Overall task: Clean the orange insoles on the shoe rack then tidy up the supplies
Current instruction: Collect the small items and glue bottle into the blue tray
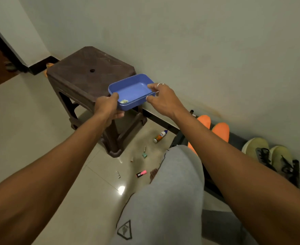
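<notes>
I hold a shallow blue plastic tray (133, 89) in the air over the near right corner of a dark brown plastic stool (85, 71). My left hand (108, 106) grips the tray's near left corner, thumb over the rim. My right hand (160, 96) pinches its right rim. A small pale lump (124, 101) lies in the tray's near corner. Two orange insoles (219, 130) stand on the dark shoe rack (214, 184) at the right, partly hidden by my right arm and knee.
A small glue-like bottle (160, 136), a teal cap (144, 155), a pink and black marker (141, 173) and other small bits lie on the tiled floor. Pale green sneakers (267, 152) sit on the rack. My grey-trousered knee (172, 183) is below. The wall runs close behind.
</notes>
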### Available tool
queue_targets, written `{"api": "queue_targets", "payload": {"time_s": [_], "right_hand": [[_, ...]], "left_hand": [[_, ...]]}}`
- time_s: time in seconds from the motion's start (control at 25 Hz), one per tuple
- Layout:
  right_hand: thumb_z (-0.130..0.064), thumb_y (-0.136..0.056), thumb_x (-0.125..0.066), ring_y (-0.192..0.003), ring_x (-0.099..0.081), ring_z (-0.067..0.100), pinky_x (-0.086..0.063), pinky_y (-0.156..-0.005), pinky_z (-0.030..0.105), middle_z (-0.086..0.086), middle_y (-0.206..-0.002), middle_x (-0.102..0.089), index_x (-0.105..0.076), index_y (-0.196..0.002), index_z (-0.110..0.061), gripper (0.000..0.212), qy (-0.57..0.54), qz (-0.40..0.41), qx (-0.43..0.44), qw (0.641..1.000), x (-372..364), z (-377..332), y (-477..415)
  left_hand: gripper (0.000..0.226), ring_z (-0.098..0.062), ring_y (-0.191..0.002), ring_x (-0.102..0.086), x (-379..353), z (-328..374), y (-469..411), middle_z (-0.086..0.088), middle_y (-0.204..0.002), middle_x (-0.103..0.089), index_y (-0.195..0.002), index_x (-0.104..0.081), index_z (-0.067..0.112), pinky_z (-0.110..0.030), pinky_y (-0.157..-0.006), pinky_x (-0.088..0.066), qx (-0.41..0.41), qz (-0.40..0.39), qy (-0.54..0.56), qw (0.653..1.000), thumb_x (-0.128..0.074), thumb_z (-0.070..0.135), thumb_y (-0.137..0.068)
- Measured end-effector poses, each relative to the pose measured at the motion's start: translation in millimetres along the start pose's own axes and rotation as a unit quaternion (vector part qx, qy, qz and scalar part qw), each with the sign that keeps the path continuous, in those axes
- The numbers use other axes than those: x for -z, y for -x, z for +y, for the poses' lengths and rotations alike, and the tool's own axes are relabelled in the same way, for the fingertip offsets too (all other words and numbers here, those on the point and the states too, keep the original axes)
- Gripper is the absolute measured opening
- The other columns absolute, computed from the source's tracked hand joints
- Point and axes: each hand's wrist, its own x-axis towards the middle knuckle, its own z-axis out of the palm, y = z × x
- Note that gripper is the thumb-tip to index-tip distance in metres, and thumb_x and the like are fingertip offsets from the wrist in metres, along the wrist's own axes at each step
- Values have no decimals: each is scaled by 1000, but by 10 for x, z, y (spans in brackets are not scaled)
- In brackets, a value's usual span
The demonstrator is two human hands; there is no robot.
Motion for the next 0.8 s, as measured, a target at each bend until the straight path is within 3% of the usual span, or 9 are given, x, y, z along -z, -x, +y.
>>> {"api": "queue_targets", "payload": {"time_s": [0.44, 0.6, 0.8], "right_hand": [[-29, -94, -61, -122, -53, 18, -37, -95, 21, 6, -143, -43, -50, -142, -16, 51, -30, 137, -83, 987, 1084, 892, 944], [-31, -92, -61, -128, -51, 19, -44, -106, 35, 4, -142, -50, -49, -142, -15, 54, -31, 158, -98, 982, 1276, 1097, 1121], [-28, -93, -59, -123, -53, 20, -49, -97, 36, 4, -138, -54, -50, -139, -16, 49, -35, 152, -114, 981, 1180, 1226, 1272]], "left_hand": [[20, -32, -72, -75, -901, 123, 1281, -18, -96, -71, -106, -61, 8, -36, -67, -62, -75, -128, -79, 986, -59, 24, -95], [30, -29, -70, -75, -1091, 89, 1486, -17, -105, -69, -122, -56, 8, -38, -71, -63, -72, -144, -126, 979, -59, 25, -98], [35, -30, -66, -75, -1108, -138, 1500, -20, -110, -66, -132, -52, 2, -31, -54, -60, -34, -145, -158, 976, -57, 16, -100]]}}
